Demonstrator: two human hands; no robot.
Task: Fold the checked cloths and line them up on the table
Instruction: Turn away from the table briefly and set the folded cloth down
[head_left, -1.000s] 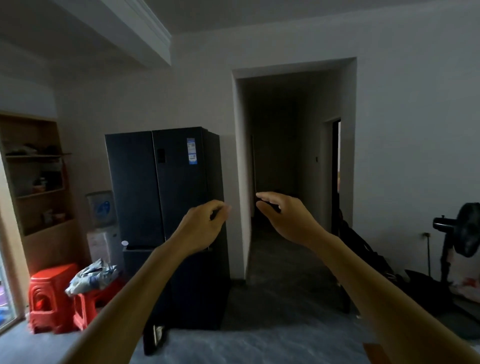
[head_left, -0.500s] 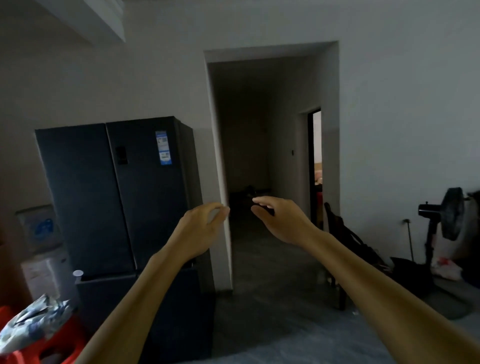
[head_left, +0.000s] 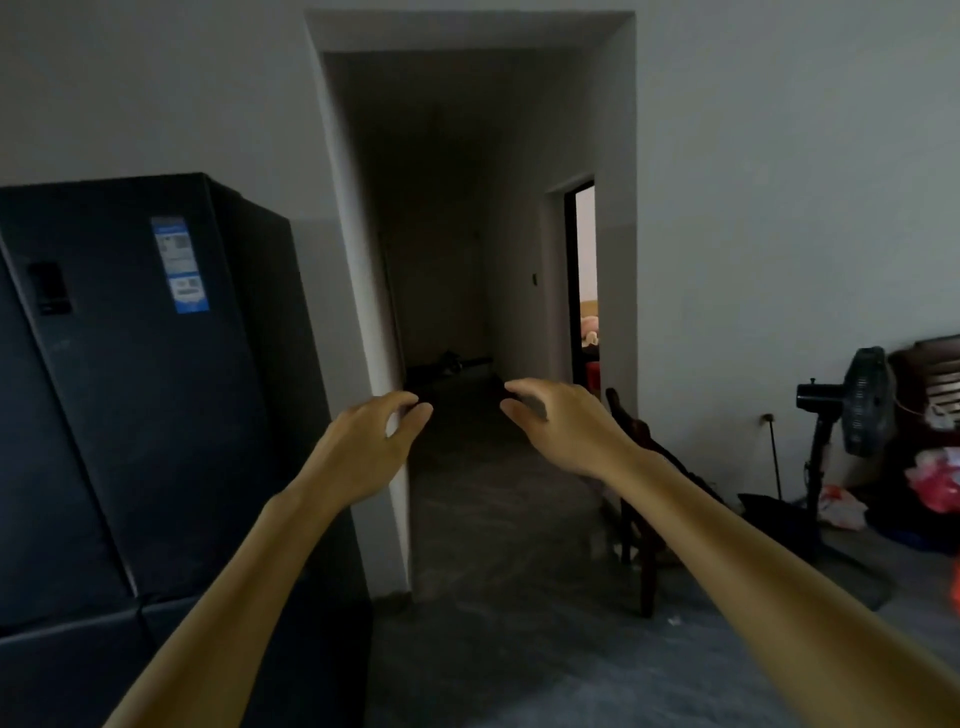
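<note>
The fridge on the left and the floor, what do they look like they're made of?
The fridge looks like dark metal or coated steel with a matte finish: flat panels, thin door seams, hardly any reflection, and a blue paper label stuck on it. The floor looks like bare concrete or dull stone: grey, mottled, no visible tile joints. The dim light leaves both uncertain.

Grey floor (head_left: 493, 649) fills the lower half of the view, dim and mottled, and runs on into the dark hallway at twelve o'clock. At nine o'clock a dark fridge (head_left: 130, 415) stands on it, hard against the wall corner. At three o'clock a black standing fan (head_left: 852, 410) rests its base on the floor, with a crumpled white bag (head_left: 841, 506) and a pink bag (head_left: 937, 480) just beside it. Near centre-right a dark wooden chair (head_left: 644, 519) stands, partly hidden behind a forearm.
</note>
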